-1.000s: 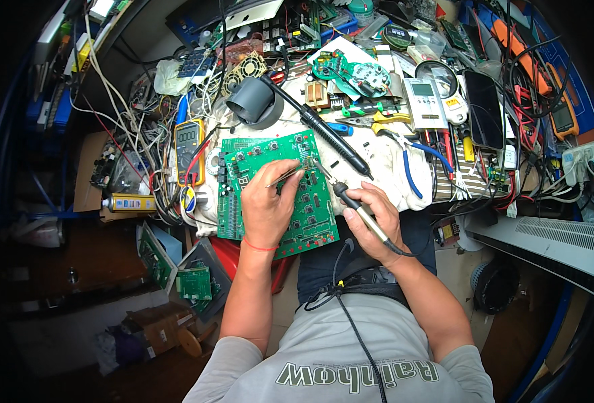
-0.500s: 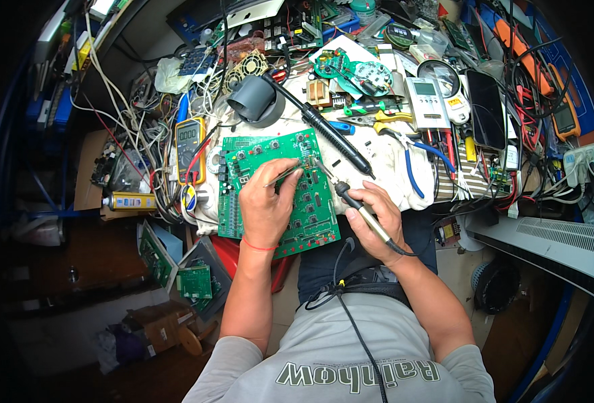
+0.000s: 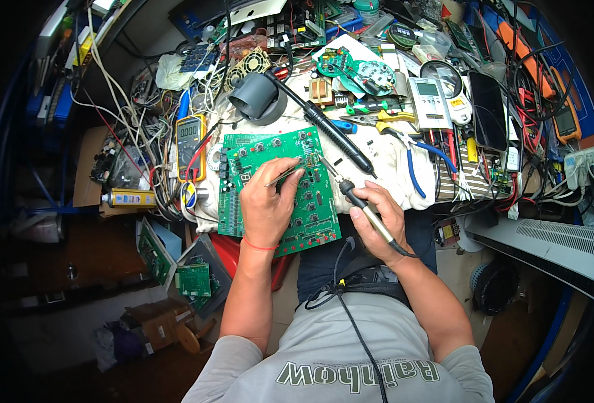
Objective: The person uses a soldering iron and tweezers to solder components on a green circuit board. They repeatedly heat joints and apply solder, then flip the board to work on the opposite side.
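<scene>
Shifted slightly right since earlier: my right hand [image 3: 390, 218], grip clamped on one soldering iron [image 3: 356, 199]. Left hand [image 3: 265, 207]: grip pinched on metal tweezers [image 3: 284, 175]. One green circuit board [image 3: 319, 216]: beneath my left hand, left of my right; iron-tip contact unclear.

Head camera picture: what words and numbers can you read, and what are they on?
Large lettering: on the grey shirt; I won't copy it out.
Digits: on the yellow multimeter; I won't copy those either.
Printing on the green circuit board and the yellow can: too small to read.
</scene>
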`<state>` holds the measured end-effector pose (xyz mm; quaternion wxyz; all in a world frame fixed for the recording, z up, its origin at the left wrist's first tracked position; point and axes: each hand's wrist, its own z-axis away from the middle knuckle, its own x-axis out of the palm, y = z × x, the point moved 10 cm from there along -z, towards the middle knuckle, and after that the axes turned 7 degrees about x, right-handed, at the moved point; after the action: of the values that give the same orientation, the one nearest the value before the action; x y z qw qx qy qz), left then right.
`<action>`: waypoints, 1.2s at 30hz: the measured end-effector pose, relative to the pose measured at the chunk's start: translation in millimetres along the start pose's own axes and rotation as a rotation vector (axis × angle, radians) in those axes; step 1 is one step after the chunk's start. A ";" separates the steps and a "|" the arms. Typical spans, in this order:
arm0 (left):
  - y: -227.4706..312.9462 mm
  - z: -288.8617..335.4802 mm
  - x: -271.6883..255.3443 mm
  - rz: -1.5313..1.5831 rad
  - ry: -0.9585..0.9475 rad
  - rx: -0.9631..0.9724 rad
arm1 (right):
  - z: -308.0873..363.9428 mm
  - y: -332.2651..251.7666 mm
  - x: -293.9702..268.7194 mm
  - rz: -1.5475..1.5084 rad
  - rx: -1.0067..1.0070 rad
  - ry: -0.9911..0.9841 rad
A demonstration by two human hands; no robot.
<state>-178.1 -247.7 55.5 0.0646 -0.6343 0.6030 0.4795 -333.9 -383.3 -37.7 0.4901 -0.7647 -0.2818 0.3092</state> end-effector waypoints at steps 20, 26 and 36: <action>2.5 1.0 -0.9 0.023 0.003 -0.008 | 0.9 1.8 -6.6 -0.035 0.020 0.011; 2.5 6.3 1.1 0.019 -0.009 -0.028 | -0.7 5.0 -13.2 -0.111 0.083 0.012; 9.2 10.6 4.7 -0.005 0.019 0.006 | -5.8 2.9 -14.3 -0.136 0.048 -0.005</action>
<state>-192.2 -246.4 51.2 0.0620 -0.6403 0.6034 0.4713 -338.5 -398.2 -35.6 0.5275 -0.7312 -0.3267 0.2836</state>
